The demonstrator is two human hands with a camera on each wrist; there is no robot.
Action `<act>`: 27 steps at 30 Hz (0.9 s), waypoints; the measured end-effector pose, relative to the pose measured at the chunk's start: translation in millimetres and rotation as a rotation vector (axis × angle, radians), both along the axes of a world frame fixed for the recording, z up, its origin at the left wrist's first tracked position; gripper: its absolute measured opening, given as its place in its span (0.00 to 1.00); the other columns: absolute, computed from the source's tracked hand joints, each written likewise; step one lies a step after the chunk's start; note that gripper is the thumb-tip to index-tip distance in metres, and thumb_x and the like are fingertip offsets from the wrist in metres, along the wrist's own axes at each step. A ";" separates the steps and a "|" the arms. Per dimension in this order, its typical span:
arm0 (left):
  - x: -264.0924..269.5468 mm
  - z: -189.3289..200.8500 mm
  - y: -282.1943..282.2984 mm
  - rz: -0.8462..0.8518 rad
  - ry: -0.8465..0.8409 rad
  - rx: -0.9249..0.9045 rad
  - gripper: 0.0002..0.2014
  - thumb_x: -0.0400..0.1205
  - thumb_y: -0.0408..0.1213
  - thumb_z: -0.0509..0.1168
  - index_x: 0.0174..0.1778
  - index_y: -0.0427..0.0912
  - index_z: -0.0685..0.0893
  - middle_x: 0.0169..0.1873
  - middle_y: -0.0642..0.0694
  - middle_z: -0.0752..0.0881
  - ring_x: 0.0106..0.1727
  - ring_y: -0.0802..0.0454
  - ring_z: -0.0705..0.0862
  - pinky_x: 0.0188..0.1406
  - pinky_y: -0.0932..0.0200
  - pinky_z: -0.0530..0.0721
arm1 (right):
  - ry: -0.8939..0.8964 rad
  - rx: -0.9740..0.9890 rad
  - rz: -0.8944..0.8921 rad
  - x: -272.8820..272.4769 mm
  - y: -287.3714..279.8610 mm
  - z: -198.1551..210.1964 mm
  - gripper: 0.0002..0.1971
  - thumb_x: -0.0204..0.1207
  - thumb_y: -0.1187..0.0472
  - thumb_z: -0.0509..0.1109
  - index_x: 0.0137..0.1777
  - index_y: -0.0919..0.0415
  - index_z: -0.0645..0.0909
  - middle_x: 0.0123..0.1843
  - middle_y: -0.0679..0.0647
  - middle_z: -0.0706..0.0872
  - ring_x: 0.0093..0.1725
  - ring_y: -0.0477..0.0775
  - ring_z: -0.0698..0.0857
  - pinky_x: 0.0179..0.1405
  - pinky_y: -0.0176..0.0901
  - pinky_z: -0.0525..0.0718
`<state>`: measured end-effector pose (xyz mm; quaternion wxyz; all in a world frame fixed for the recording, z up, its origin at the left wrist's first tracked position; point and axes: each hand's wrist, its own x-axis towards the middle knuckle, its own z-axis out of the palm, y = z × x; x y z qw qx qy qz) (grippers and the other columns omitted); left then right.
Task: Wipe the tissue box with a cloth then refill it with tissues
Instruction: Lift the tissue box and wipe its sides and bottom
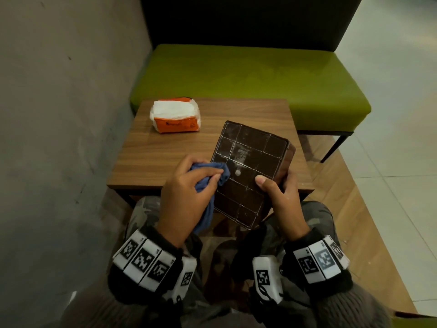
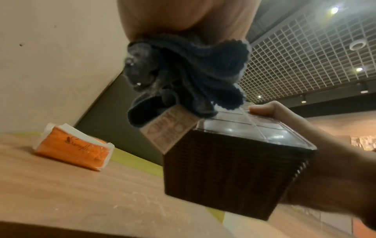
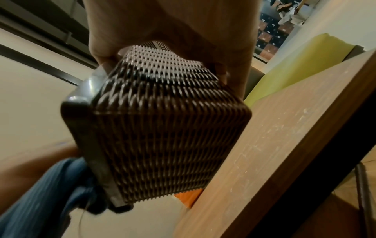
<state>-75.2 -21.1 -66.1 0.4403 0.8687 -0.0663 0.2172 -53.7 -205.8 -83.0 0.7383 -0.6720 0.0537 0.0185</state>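
A dark brown woven tissue box [image 1: 250, 171] is held tilted above the near edge of the wooden table [image 1: 165, 152], its gridded flat face turned up towards me. My right hand [image 1: 279, 197] grips its near right corner, thumb on the gridded face and fingers round the woven side [image 3: 162, 136]. My left hand [image 1: 189, 190] holds a bunched blue cloth [image 1: 212, 176] and presses it against the box's left edge. In the left wrist view the cloth [image 2: 183, 77] lies on the gridded face [image 2: 254, 128]. An orange pack of white tissues [image 1: 176, 117] lies at the table's far left.
A green bench seat [image 1: 248, 79] with a dark backrest stands just behind the table. A grey wall [image 1: 59, 114] runs along the left. My knees sit under the table's near edge. Tiled floor [image 1: 390, 138] lies to the right.
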 end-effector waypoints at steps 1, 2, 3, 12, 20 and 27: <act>-2.2 -2.3 1.7 -0.002 0.000 0.030 0.16 0.78 0.47 0.63 0.49 0.41 0.89 0.50 0.52 0.81 0.51 0.58 0.82 0.49 0.60 0.83 | 0.006 -0.003 0.009 1.1 -1.1 -1.1 0.39 0.51 0.41 0.76 0.64 0.49 0.69 0.59 0.47 0.84 0.57 0.45 0.86 0.51 0.41 0.85; -2.0 -3.0 2.7 0.003 -0.010 0.045 0.15 0.77 0.47 0.63 0.49 0.41 0.89 0.50 0.52 0.81 0.51 0.58 0.82 0.48 0.58 0.84 | 0.011 -0.012 0.024 1.7 -1.5 -2.8 0.39 0.52 0.41 0.77 0.64 0.49 0.69 0.60 0.47 0.83 0.58 0.45 0.86 0.53 0.42 0.85; 0.1 -1.7 2.5 0.015 -0.024 0.046 0.15 0.77 0.47 0.63 0.49 0.42 0.89 0.51 0.52 0.81 0.52 0.58 0.82 0.49 0.57 0.85 | 0.015 -0.025 0.042 1.8 -0.7 -4.7 0.40 0.52 0.40 0.77 0.65 0.47 0.68 0.61 0.46 0.83 0.59 0.45 0.85 0.54 0.42 0.85; 3.2 2.0 0.8 0.023 -0.085 0.179 0.12 0.78 0.44 0.62 0.49 0.44 0.88 0.52 0.52 0.82 0.49 0.59 0.83 0.43 0.58 0.86 | 0.006 -0.001 0.039 9.2 0.3 -3.1 0.44 0.50 0.39 0.77 0.68 0.50 0.69 0.62 0.49 0.83 0.59 0.48 0.86 0.57 0.49 0.86; 17.3 5.6 -4.8 0.087 -0.067 0.141 0.07 0.77 0.39 0.67 0.47 0.43 0.88 0.51 0.52 0.81 0.49 0.58 0.82 0.44 0.67 0.82 | -0.005 -0.016 0.031 6.2 8.3 -7.2 0.41 0.53 0.44 0.78 0.67 0.52 0.68 0.58 0.47 0.84 0.51 0.37 0.87 0.42 0.30 0.85; 29.4 6.7 0.1 0.162 -0.049 0.097 0.05 0.77 0.37 0.70 0.47 0.43 0.89 0.51 0.52 0.81 0.50 0.58 0.81 0.44 0.60 0.84 | -0.001 0.001 0.022 3.4 8.7 -9.6 0.39 0.54 0.45 0.78 0.66 0.52 0.68 0.57 0.45 0.84 0.51 0.35 0.87 0.44 0.32 0.85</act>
